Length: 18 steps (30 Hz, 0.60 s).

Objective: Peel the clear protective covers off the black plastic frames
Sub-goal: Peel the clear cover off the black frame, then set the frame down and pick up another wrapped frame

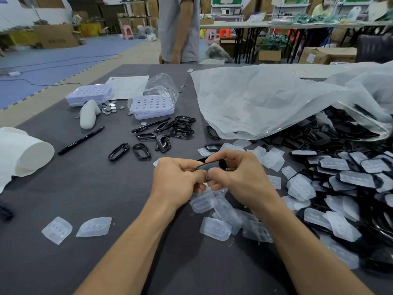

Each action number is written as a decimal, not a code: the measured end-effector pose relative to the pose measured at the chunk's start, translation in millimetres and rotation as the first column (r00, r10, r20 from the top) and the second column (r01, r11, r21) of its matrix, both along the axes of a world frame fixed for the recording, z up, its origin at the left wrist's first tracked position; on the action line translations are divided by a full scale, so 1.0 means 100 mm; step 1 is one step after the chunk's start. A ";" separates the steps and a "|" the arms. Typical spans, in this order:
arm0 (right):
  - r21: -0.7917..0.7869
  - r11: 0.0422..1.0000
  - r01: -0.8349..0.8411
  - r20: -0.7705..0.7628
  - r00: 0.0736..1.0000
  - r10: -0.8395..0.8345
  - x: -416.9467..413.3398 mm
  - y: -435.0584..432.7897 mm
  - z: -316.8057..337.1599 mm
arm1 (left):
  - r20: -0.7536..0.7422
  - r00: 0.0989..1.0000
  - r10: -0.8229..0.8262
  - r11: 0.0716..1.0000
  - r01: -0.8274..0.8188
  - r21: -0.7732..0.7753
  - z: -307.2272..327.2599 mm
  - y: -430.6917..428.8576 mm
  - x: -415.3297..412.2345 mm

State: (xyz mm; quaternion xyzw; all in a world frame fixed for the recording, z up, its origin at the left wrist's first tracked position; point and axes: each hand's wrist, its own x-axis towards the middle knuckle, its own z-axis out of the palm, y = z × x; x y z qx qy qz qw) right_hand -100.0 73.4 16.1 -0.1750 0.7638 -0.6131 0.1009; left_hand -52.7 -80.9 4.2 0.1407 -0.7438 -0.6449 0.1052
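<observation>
Both hands meet at the middle of the frame, just above the dark table (85, 188). My left hand (176, 177) and right hand (240, 175) are each curled around the same black frame (201, 166). The thumbs press together at its near edge and the fingers wrap over the top. The fingers hide most of it, so I cannot tell whether its clear cover is on or off.

Loose clear covers (214, 228) lie scattered directly below the hands, and two more (57, 229) sit apart at lower left. At the right edge a heap of covered frames (350, 184) spills from a big plastic bag (265, 103) that fills the upper right. Bare frames (170, 130) are bunched just above the hands, with two black pens (80, 140) to their left.

Farther up and to the left are two pale purple trays (89, 94) and some small metal discs (109, 108). A white paper roll (27, 152) lies at the left edge. A person in a grey shirt (178, 28) stands at the far side of the table.
</observation>
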 end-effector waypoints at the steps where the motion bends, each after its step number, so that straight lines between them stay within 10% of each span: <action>1: 0.041 0.999 0.021 -0.037 0.999 -0.019 0.01 -0.01 -0.01 | -0.002 1.000 0.002 1.000 -0.002 -0.007 0.00 0.00 0.00; 8: 0.007 1.000 -0.003 0.072 0.997 0.002 -0.06 0.04 0.03 | -0.004 1.000 0.017 0.998 -0.017 -0.057 0.02 0.05 0.01; 13: 0.426 0.891 0.156 -0.487 0.869 0.081 0.05 0.04 0.03 | -0.032 0.998 0.060 0.984 -0.065 -0.169 0.02 0.10 0.05; 18: 0.509 0.830 0.229 -0.607 0.779 0.157 0.14 -0.01 0.06 | 0.014 0.997 0.079 0.997 -0.079 -0.011 0.01 0.08 0.04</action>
